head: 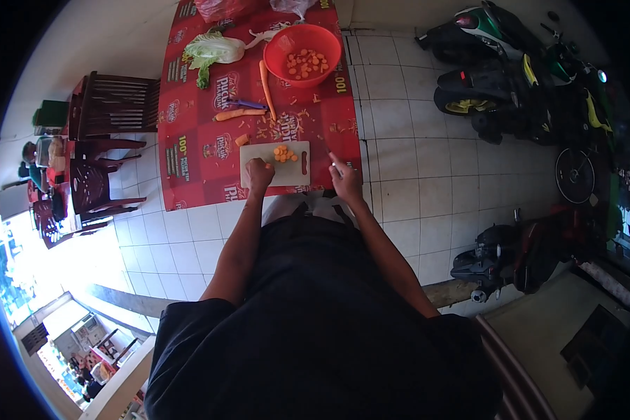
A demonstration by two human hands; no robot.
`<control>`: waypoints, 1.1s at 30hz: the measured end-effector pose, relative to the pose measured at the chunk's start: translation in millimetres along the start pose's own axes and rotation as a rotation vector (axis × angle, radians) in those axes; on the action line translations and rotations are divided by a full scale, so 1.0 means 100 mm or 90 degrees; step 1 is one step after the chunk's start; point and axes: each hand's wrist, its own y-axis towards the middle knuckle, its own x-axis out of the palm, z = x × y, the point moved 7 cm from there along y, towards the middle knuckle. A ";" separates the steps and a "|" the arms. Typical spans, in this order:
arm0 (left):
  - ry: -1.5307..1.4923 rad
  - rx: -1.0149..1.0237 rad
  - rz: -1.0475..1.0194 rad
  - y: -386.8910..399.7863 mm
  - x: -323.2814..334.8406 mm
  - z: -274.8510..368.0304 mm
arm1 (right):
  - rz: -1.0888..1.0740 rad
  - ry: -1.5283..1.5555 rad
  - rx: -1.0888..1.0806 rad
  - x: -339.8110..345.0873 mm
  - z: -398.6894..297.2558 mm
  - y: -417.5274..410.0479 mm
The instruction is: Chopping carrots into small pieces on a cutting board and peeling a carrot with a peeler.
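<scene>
On a pale cutting board [289, 176] near the table's front edge lies a small pile of carrot slices [284, 154]. My left hand [260, 175] is closed at the board's left side, with a bit of orange carrot [269, 166] showing at its fingers. To the right of the board, my right hand [344, 179] holds a knife [328, 150], its thin blade hard to make out. A short carrot piece [242, 140] rests at the board's upper left corner. Farther back are two long carrots, one upright in view [267, 89] and one lying sideways [240, 114], beside a purple-handled tool [249, 104].
A red plastic bowl [269, 59] with carrot slices stands at the back right of the red-covered table [199, 181]. Napa cabbage [218, 48] and plastic bags [226, 8] are behind. Peelings [299, 116] are scattered about. Chairs [118, 105] stand left, motorcycles [472, 97] right.
</scene>
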 end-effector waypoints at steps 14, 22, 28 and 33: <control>-0.135 0.087 -0.021 0.10 -0.02 -0.17 | 0.130 0.002 0.038 0.04 0.09 0.26; -0.232 0.145 -0.095 0.14 -0.10 -0.19 | -0.085 -0.011 -0.009 0.78 -0.54 0.22; -0.263 0.151 -0.159 0.21 0.00 -0.25 | -0.116 -0.033 0.034 1.18 -0.56 0.10; -0.287 0.182 -0.066 0.18 0.03 -0.29 | -0.159 -0.120 0.080 1.34 -0.49 -0.03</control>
